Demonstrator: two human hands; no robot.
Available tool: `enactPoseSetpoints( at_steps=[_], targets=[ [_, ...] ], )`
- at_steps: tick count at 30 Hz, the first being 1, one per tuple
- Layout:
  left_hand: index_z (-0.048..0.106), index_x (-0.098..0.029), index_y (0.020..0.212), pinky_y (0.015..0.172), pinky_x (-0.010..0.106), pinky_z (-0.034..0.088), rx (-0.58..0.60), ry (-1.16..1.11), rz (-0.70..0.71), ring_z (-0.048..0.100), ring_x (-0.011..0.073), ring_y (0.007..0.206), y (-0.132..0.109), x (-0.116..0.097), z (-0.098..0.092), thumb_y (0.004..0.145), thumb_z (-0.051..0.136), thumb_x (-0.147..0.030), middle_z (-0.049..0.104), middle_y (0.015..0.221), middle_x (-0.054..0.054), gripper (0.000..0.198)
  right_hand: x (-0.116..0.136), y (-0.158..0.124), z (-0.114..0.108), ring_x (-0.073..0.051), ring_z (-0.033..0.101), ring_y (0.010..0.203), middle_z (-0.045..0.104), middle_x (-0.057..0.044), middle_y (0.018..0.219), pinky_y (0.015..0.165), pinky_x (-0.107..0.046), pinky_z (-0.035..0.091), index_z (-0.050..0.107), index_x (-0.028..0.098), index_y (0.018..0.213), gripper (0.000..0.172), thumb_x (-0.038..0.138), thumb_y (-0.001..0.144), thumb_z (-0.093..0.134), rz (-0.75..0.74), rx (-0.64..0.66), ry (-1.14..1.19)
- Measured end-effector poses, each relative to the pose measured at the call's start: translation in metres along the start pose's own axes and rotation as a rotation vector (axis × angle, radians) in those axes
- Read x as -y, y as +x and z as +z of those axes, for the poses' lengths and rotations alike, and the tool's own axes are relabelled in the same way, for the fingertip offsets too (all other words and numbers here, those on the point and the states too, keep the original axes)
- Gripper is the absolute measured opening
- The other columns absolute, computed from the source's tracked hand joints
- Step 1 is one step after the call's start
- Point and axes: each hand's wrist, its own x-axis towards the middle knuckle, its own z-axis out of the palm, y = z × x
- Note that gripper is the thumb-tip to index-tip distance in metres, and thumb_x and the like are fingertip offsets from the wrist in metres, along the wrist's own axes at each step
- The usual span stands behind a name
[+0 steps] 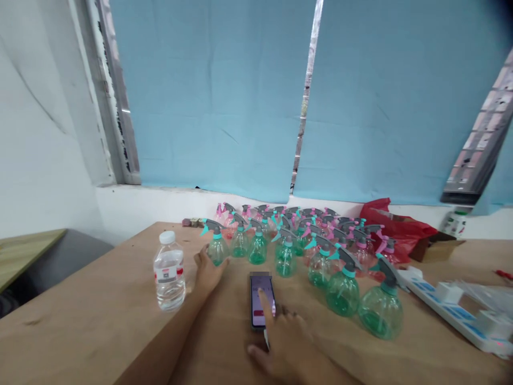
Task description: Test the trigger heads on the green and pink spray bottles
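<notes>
My left hand [210, 267] is around the lower part of a clear green spray bottle [218, 247] with a grey and turquoise trigger head, which stands upright on the table. My right hand [286, 334] is over a phone [262, 299] lying flat with its screen lit. Its index finger is stretched onto the screen, the thumb is held apart, and the other fingers are curled and blurred. Nothing shows in this hand's grasp. Left of my left forearm stands a clear water bottle [169, 272] with a white cap.
Several green and pink spray bottles [286, 259] crowd the wooden table [100, 310] toward the wall. At the right lie a white power strip [444, 310], a red plastic bag [395, 227] and a cardboard box [435, 248]. Blue sheets [240, 96] cover the window behind.
</notes>
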Motion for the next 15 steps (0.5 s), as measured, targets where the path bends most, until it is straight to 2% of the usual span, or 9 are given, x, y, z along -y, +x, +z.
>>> enactPoseSetpoints(
  at_steps=[2,5,10,15],
  targets=[
    [0.039,-0.022,0.141,0.113,0.057,0.043,-0.022,-0.018,0.069,0.043,0.0367,0.138,-0.002,-0.004,-0.003,0.074,0.082,-0.043,0.043,0.135,0.014,0.083,0.011,0.005,0.006,-0.041,0.072,0.097,0.075,-0.024,0.111,0.077,-0.046,0.05,0.035,0.022,0.16,0.083,0.044,0.086,0.065,0.045,0.051,-0.085],
    [0.038,-0.021,0.142,0.115,0.057,0.042,-0.047,-0.052,0.125,0.044,0.0352,0.137,-0.007,-0.013,-0.006,0.075,0.081,-0.048,0.041,0.135,0.015,0.084,0.02,0.02,0.007,-0.038,0.072,0.098,0.074,-0.023,0.111,0.074,-0.041,0.051,0.034,0.021,0.16,0.075,0.035,0.091,0.059,0.038,0.036,-0.085],
    [0.038,-0.024,0.142,0.111,0.056,0.045,-0.048,-0.069,0.164,0.047,0.0339,0.133,-0.02,-0.032,-0.006,0.078,0.078,-0.054,0.042,0.132,0.012,0.082,0.026,0.043,0.007,-0.039,0.072,0.103,0.074,-0.024,0.114,0.076,-0.042,0.053,0.036,0.018,0.158,0.07,0.034,0.093,0.057,0.023,0.045,-0.051],
    [0.041,-0.023,0.141,0.111,0.055,0.045,-0.026,-0.09,0.256,0.049,0.0338,0.131,-0.03,-0.047,-0.001,0.078,0.079,-0.052,0.046,0.129,0.011,0.079,0.03,0.06,0.005,-0.041,0.071,0.108,0.073,-0.025,0.117,0.082,-0.047,0.055,0.034,0.015,0.159,0.073,0.038,0.094,0.058,0.033,0.032,-0.03]
  ],
)
